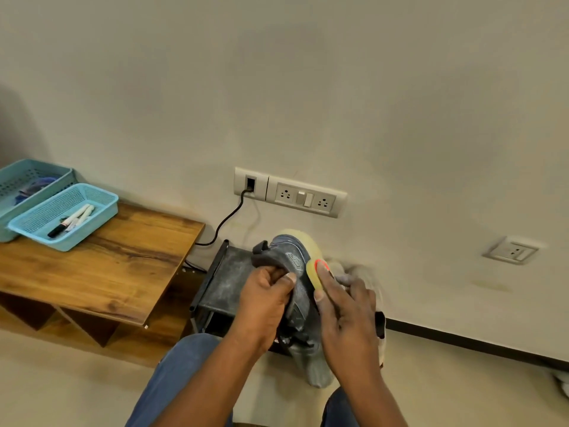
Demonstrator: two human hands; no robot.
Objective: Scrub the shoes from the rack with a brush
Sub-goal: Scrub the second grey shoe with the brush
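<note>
Nearest, two knees in blue jeans (pixel 184 365) at the bottom edge, forearms reaching forward over them. Left hand (pixel 264 300), fingers and thumb curled, gripping the dark grey shoe (pixel 295 266) at its collar, near the middle of the scene. Shoe held off the floor, pale yellowish sole turned to the right and far side, toe pointing away toward the wall. Right hand (pixel 345 306) just right of the shoe, wrapped round a brush (pixel 315 274) with a yellow body and an orange-red ring, index finger laid along its back; brush pressed against the shoe's side by the sole. Bristles hidden behind the hand and blurred, so not possible to tell more. Below the hands, another greyish shoe (pixel 317 371) on the floor, also blurred.

Just beyond and to the left of the hands, a small dark rack (pixel 221 282) with a dusty grey top shelf, standing against the wall.

Left of the rack, a low wooden table (pixel 117 263). On its far left, two blue plastic baskets (pixel 101 211), the nearer one holding markers (pixel 72 220).

Farthest, a cream wall with a switch and socket panel (pixel 304 198), a black cable (pixel 228 217) plugged into its left end and trailing down behind the table. Far right, a single socket plate (pixel 511 250) lower on the wall.
</note>
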